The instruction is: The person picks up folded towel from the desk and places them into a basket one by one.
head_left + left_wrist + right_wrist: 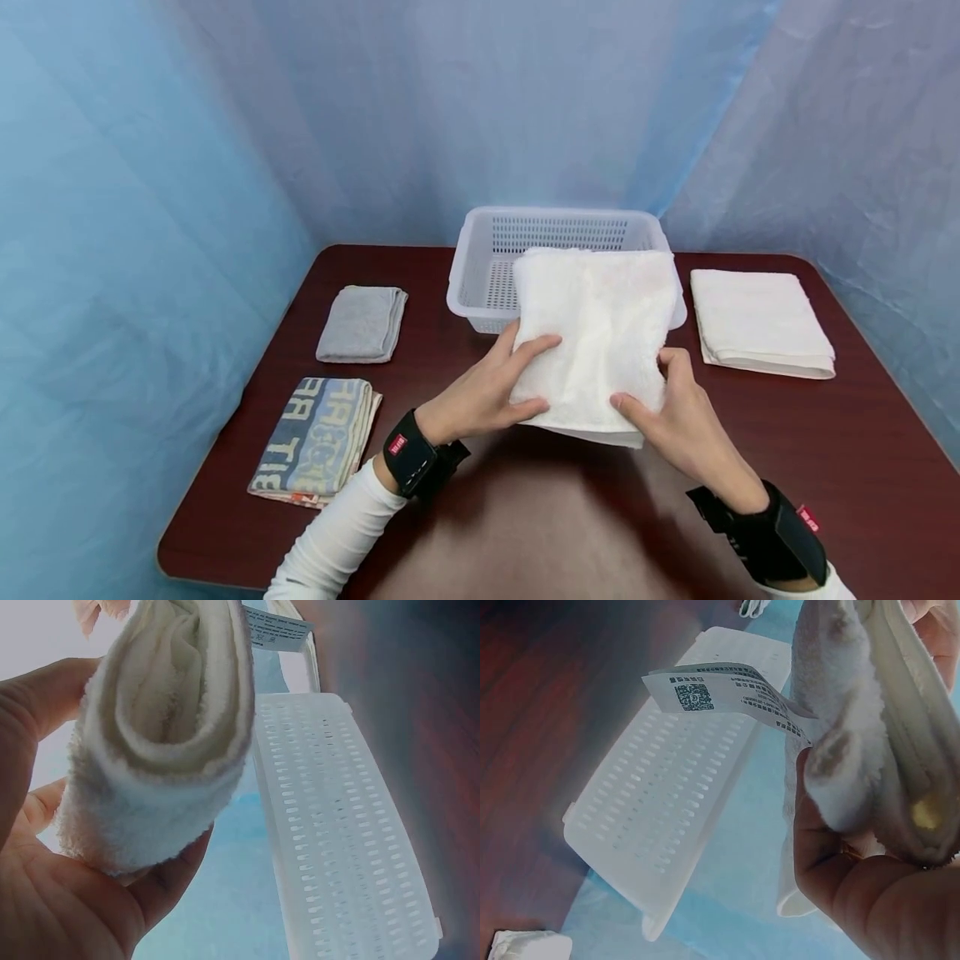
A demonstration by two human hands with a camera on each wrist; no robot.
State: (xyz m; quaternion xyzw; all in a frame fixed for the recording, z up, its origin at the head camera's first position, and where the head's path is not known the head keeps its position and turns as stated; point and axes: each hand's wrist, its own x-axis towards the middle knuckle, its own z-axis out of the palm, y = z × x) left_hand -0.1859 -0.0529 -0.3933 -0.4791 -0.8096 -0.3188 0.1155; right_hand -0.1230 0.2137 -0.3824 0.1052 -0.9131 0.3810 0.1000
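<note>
Both hands hold up a folded white towel at the front of a white plastic basket, overlapping its front right part in the head view. My left hand grips the towel's left side, and my right hand grips its right side, thumb on the near face. Rolled-over layers of the towel show end-on in the left wrist view. A printed label with a square code sticks out of the towel in the right wrist view. The fingers behind the towel are partly hidden in the head view.
Another folded white towel lies right of the basket. On the left side of the dark red table are a small folded grey towel and, nearer, a folded patterned towel. Blue curtains hang behind the table.
</note>
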